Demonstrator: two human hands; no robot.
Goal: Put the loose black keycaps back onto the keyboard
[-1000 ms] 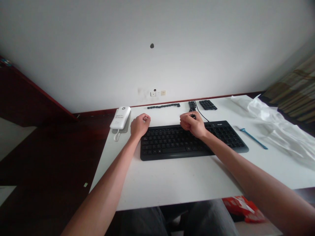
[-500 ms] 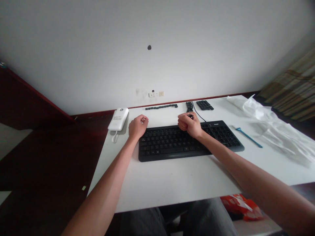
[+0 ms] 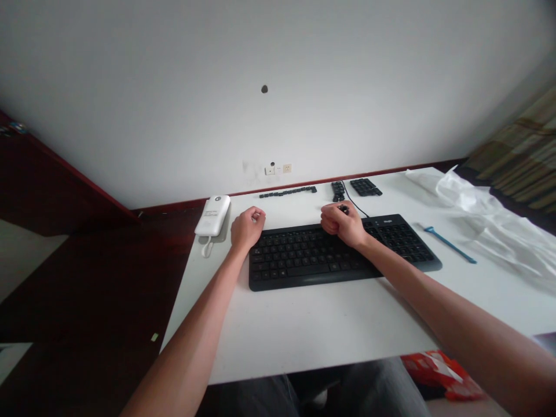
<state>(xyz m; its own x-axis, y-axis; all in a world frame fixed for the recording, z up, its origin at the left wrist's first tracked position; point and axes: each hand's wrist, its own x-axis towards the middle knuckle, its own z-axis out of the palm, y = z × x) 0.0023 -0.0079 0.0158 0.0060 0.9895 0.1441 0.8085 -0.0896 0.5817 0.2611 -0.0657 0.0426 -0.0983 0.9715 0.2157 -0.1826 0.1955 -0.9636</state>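
A black keyboard [image 3: 304,258] lies across the white table below my hands. My right hand [image 3: 341,223] is a fist above the keyboard's upper middle, closed round small black pieces that look like keycaps [image 3: 343,209]. By the keyboard's upper left corner, my left hand [image 3: 247,227] is curled with thumb and fingers together; what it holds, if anything, is hidden. Loose black keycaps lie along the far side: a thin row [image 3: 286,192], a small cluster [image 3: 337,190] behind my right fist, and a larger block [image 3: 365,186] right of it.
A white power bank [image 3: 212,215] with a short cable loop lies at the table's left edge. Right of the keyboard are a blue stick-like tool [image 3: 450,244] and a crumpled white plastic bag [image 3: 490,220]. The keyboard's cable [image 3: 354,202] runs backward to the wall.
The whole view has shifted slightly, so things appear a little further right and lower. Both hands stay closed and keep almost the same place over the keyboard.
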